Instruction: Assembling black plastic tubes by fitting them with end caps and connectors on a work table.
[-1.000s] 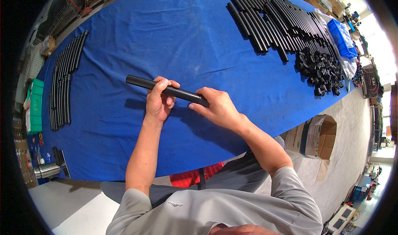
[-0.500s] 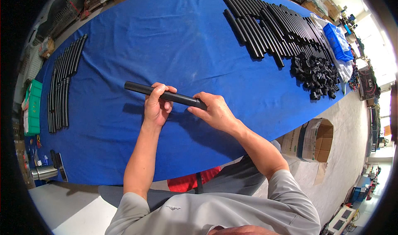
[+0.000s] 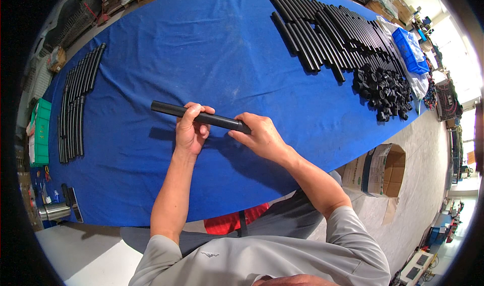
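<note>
A black tube (image 3: pixel 220 120) is held slightly slanted above the blue cloth, its left end higher in the view. My left hand (image 3: pixel 191 127) is closed around its middle, thumb on top and fingers curled beneath. My right hand (image 3: pixel 261 133) grips its right end, where a seam shows close to the fingers; whether a separate end cap sits there is partly hidden by the hand. Both hands are over the near middle of the table, and the tube's shadow falls on the cloth below.
Many similar black tubes (image 3: pixel 322 31) lie in rows at the far right, beside a heap of black caps (image 3: pixel 383 92). More tubes (image 3: pixel 80 102) line the left of the blue-covered table (image 3: pixel 176 49). A green bin (image 3: pixel 40 132), blue crate (image 3: pixel 411 51) and cardboard box (image 3: pixel 380 170) stand around.
</note>
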Motion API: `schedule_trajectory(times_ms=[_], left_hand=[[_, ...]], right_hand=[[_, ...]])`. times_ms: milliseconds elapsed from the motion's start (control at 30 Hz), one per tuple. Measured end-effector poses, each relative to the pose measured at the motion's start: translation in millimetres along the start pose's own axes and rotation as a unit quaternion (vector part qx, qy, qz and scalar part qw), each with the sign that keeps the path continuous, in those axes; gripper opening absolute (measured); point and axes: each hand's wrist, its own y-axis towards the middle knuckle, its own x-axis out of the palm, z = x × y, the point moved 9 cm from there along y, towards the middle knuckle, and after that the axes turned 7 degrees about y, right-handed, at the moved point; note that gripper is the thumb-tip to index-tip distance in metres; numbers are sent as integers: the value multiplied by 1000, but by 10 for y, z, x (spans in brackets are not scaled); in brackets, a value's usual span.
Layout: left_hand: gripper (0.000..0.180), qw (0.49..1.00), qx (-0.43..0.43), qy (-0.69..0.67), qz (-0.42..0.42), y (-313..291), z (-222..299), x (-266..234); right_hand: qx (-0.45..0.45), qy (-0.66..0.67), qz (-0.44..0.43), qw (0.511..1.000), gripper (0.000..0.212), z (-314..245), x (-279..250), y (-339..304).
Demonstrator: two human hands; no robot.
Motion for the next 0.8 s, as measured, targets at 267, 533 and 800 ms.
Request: schedule_trajectory(times_ms=[267, 533, 800], left_hand=[[11, 1000, -4, -8, 5, 10, -18, -13], [11, 1000, 8, 9, -13, 4, -2, 12], [12, 1000, 3, 13, -7, 2, 0, 10]], right_hand=[[0, 9, 10, 1000, 28, -25, -35, 3], [42, 22, -11, 999, 29, 51, -10, -1], [65, 25, -30, 997, 31, 36, -7, -8]])
